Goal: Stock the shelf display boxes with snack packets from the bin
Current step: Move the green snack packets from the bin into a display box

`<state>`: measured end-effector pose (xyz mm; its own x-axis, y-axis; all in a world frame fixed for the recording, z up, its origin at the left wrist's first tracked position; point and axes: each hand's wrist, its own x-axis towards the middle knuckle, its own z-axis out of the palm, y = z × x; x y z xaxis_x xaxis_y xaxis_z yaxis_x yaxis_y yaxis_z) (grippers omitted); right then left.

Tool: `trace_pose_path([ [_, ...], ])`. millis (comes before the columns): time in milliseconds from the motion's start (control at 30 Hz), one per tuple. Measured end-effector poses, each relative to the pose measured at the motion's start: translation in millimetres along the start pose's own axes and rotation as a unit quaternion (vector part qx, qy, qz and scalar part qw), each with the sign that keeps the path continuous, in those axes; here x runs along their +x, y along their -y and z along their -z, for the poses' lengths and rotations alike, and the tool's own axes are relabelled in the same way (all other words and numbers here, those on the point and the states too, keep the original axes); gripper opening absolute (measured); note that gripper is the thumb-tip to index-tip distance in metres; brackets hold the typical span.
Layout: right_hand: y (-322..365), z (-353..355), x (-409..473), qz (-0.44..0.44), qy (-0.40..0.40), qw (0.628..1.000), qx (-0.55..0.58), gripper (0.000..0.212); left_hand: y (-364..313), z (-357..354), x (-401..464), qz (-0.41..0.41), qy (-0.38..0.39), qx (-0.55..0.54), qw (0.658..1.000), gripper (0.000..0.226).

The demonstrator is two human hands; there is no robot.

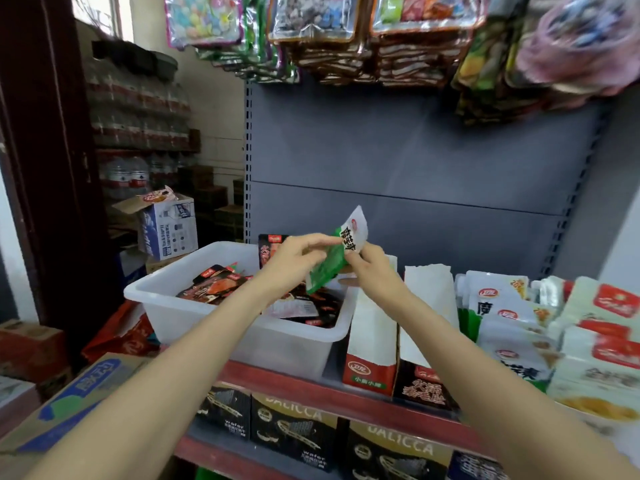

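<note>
A green and white snack packet [341, 247] is held up above the right end of the white plastic bin [173, 313]. My left hand [294, 263] pinches its left side and my right hand [372, 270] grips its right lower edge. The bin stands on the shelf and holds several dark red and black packets [216, 285]. To the right of the bin stand two tall display boxes: a white one with a red and green front [372, 344] and a white one with a black front [424, 355].
White snack packets [502, 306] fill the shelf to the right. Black wafer boxes [294, 434] sit on the shelf below the red shelf edge [311, 389]. Hanging snack bags [346, 36] are overhead. Cardboard boxes [69, 407] and stacked water bottles [138, 116] stand at the left.
</note>
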<state>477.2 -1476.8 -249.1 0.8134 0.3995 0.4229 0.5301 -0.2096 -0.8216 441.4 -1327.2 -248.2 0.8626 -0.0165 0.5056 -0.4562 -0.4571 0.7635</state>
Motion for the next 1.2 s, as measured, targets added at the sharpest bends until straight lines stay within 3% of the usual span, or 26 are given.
trace_pose_path([
  [100, 7, 35, -17, -0.029, -0.024, 0.997, 0.074, 0.028, -4, -21, 3, -0.074, 0.035, 0.111, 0.990, 0.055],
  [233, 12, 74, -39, -0.043, -0.048, 0.993, 0.096, 0.020, -32, -60, 4, -0.091, 0.038, 0.127, 0.987, 0.065],
  [333, 12, 100, -57, -0.040, -0.046, 0.995, 0.079, 0.023, -53, -89, 5, -0.099, 0.029, 0.082, 0.991, 0.047],
  [433, 9, 128, -69, -0.016, -0.132, 0.991, 0.008, 0.022, -68, -111, 9, -0.105, -0.007, 0.038, 0.994, 0.025],
  [567, 6, 165, -79, -0.005, -0.212, 0.977, -0.010, 0.037, -82, -137, 9, -0.079, 0.040, -0.066, 0.994, 0.033],
  [867, 3, 193, -87, 0.007, -0.205, 0.976, -0.072, 0.014, -92, -160, 16, -0.051, 0.032, -0.098, 0.993, 0.032],
  [967, 0, 195, -86, -0.030, -0.161, 0.965, -0.207, 0.019, -87, -168, 17, -0.004, 0.028, -0.105, 0.994, 0.028],
  [1067, -3, 194, -89, -0.030, -0.128, 0.930, -0.343, 0.025, -80, -174, 20, 0.045, 0.033, -0.131, 0.990, 0.024],
  [1200, -5, 195, -89, -0.013, -0.149, 0.925, -0.350, 0.043, -76, -181, 21, 0.082, 0.096, -0.097, 0.987, 0.026],
])
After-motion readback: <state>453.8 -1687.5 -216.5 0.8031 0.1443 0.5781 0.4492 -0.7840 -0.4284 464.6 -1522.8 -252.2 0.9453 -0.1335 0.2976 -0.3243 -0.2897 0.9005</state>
